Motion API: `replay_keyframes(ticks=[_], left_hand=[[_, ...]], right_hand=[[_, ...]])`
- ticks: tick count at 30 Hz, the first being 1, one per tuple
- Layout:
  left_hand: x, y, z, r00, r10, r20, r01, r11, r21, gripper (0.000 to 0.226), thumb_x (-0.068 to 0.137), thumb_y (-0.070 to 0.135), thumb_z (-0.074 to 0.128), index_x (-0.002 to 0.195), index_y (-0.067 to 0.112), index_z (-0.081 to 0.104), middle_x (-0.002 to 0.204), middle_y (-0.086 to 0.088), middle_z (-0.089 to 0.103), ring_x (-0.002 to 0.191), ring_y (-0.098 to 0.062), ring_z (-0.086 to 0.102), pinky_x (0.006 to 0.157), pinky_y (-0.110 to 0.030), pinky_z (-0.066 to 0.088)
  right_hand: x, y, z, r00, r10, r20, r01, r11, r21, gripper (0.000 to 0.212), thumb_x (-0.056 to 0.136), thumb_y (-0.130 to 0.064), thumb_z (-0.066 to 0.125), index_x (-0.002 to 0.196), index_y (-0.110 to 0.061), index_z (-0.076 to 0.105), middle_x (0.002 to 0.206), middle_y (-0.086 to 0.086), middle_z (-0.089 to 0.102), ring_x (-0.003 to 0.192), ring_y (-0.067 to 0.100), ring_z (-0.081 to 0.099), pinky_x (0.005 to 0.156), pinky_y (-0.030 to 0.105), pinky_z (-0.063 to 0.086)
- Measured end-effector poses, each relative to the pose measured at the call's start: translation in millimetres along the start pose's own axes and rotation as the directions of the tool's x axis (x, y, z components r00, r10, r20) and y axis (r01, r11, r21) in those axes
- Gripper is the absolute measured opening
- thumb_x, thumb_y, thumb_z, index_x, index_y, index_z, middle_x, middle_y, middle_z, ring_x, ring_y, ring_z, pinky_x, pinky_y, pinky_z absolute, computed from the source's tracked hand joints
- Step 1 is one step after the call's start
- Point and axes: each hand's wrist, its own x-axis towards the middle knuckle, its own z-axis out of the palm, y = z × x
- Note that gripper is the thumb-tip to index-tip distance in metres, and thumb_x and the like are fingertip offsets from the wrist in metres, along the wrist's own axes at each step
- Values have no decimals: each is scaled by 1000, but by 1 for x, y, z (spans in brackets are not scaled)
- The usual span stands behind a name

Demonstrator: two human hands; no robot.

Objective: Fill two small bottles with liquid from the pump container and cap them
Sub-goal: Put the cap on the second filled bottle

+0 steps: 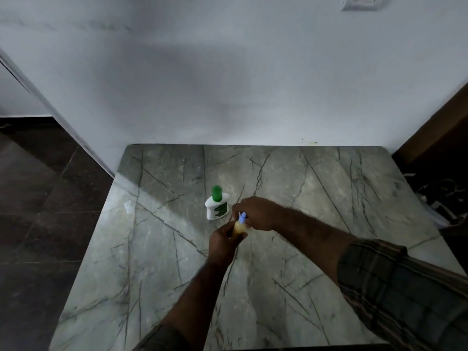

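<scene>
The grey-veined marble tabletop (316,188) filled the lower half of the frame, set against a pale wall. Two forearms reached in from the bottom and the lower right, the right one in a checked sleeve (395,282), and they met just below the middle of the frame.

The white pump container (217,207) with its green top stood upright at the centre, just to the upper left of the hands and apart from them, with nobody touching it.

The left hand (222,245) was wrapped round the body of a small bottle (238,227) and held it upright, just off or on the tabletop. The bottle showed yellowish liquid through its side. The right hand (258,214) came over it from the upper right, its fingers curled round the blue cap (242,217) on the bottle's neck. Both hands were thus clamped on the same item, close together, one on the body and one on the cap.

Judging by this, the first bottle had been filled and was at the capping step; whether the cap was fully tightened could not be told. The second small bottle was not plainly in view. A faint clear shape (128,206) near the left edge of the tabletop may have been it, but the view was too dim to say. Its filling and capping looked to be what was left.
</scene>
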Motion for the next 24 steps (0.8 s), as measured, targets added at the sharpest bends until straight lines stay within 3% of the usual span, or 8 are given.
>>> replay_keyframes(ticks=[4,6,8,11,13,17,22,24], left_hand=[[1,-2,4,1000,7,-7,-7,999,-44,41,82,17,80,122,16,71,108,0,76,98,-16,71,90,-32,56],[2,-6,5,1000,3,-9,-3,1000,-28,42,82,18,80,123,17,71,110,1,75,99,-15,70,90,-32,56],[4,-9,5,1000,13,-7,-13,1000,-18,37,83,20,80,119,21,72,105,3,75,94,-15,70,84,-28,54],[6,-11,4,1000,4,0,-4,1000,-16,40,83,20,80,122,21,71,106,3,75,96,-16,70,83,-26,52],[7,-9,6,1000,2,-4,-3,999,-36,41,81,19,81,121,21,71,106,4,75,97,-16,70,84,-22,52],[9,-8,10,999,42,-19,-42,999,-2,47,80,18,82,125,21,69,106,9,72,96,-8,66,73,1,43],[11,-12,16,998,62,15,-62,998,13,37,80,18,82,116,18,74,97,6,74,88,-11,67,75,-16,48],[11,-13,19,997,72,5,-72,997,7,33,80,18,82,112,22,74,95,10,74,86,-8,67,75,-11,48]], right_hand=[[8,3,5,976,214,-48,-213,977,31,32,89,-42,65,77,-13,64,62,5,71,49,13,67,60,28,56],[8,6,7,976,210,-56,-210,978,4,37,88,-50,65,86,-13,64,71,5,74,55,14,70,61,29,56],[6,7,5,995,86,-56,-88,995,-39,33,86,-35,69,109,-15,57,89,5,73,73,18,70,62,30,51],[4,10,5,999,26,19,-26,1000,1,15,90,-22,62,101,-17,54,80,-2,69,64,19,69,58,30,50],[5,11,6,995,94,-11,-94,996,2,18,92,-37,59,91,-19,55,68,-8,63,53,15,64,55,29,48],[9,19,10,972,202,-122,-226,944,-242,56,90,-68,45,100,-17,65,92,2,67,82,19,61,68,31,41],[2,24,11,998,60,-29,-63,986,-154,24,99,-38,48,110,-17,46,99,13,67,89,32,64,66,34,39],[1,21,12,998,57,-9,-57,995,-80,20,99,-32,48,107,-15,46,92,13,65,84,31,63,69,38,44]])
